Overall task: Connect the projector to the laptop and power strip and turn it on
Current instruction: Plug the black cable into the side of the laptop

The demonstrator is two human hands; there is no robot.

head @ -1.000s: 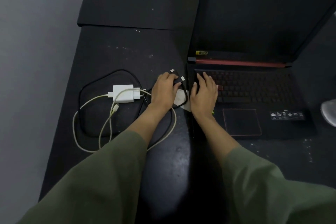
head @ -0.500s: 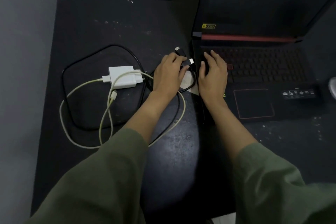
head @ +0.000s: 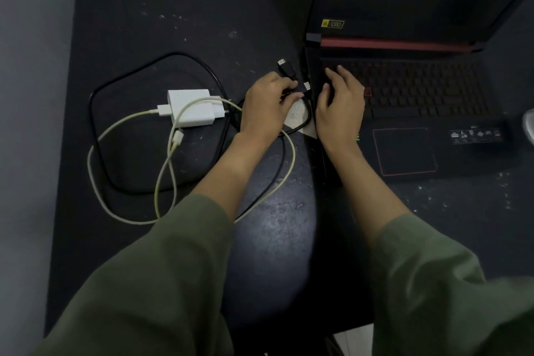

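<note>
An open black laptop (head: 410, 150) with red trim sits on the right of the dark table. My right hand (head: 339, 104) rests flat on its left edge, fingers spread over the keyboard. My left hand (head: 268, 104) is closed on a black cable (head: 303, 121), holding its silver-tipped plug right at the laptop's left side. A second black plug (head: 286, 66) on the same cable lies just beyond my fingers. The cable loops back over the table to the left. No projector or power strip is in view.
A white charger brick (head: 192, 107) with a pale looped cord (head: 124, 211) lies left of my left hand, inside the black cable's loop (head: 98, 130). The table's left edge (head: 62, 182) runs beside a grey wall. A pale object (head: 528, 127) shows at the right edge.
The view has shifted closer and downward. My left hand has moved the plug nearer the laptop's left side; my right hand keeps its place on the keyboard edge.
</note>
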